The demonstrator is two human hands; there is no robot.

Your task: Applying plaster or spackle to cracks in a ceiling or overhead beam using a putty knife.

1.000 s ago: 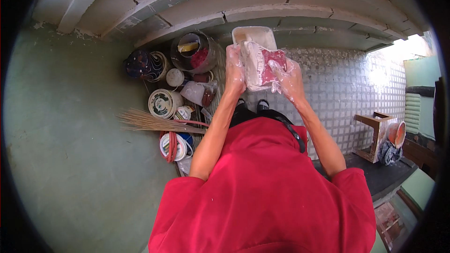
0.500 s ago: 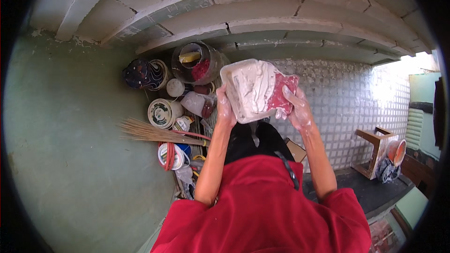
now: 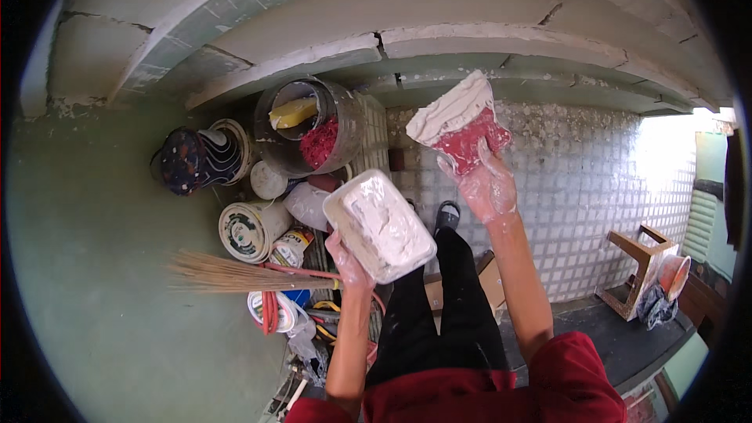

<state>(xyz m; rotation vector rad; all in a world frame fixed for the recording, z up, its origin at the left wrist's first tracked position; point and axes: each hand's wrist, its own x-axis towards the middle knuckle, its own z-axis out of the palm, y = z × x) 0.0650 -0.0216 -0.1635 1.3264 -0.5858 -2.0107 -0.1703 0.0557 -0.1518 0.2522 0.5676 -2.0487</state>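
Note:
My left hand (image 3: 350, 264) is closed on the near-left edge of a white rectangular tray (image 3: 410, 266). Smooth white paste (image 3: 380, 223) lies in the tray. Farther forward and to the right, my right hand (image 3: 489, 186) grips a flat red scraper (image 3: 464, 146), apart from the tray. A thick band of the same paste covers the scraper's far edge. Paste is smeared over my fingers on both hands.
Left of my legs stand a large grey bin (image 3: 352, 127) holding a yellow thing and red netting, several buckets (image 3: 247, 233) and a straw broom (image 3: 235, 274). Overhead run pale ledges (image 3: 470, 39) with gaps. A wooden stool (image 3: 638, 270) lies at the right.
The scraper has come away from the tray, moving up and right with paste on its edge. The tray has moved down and left in my left hand. More of my legs now shows.

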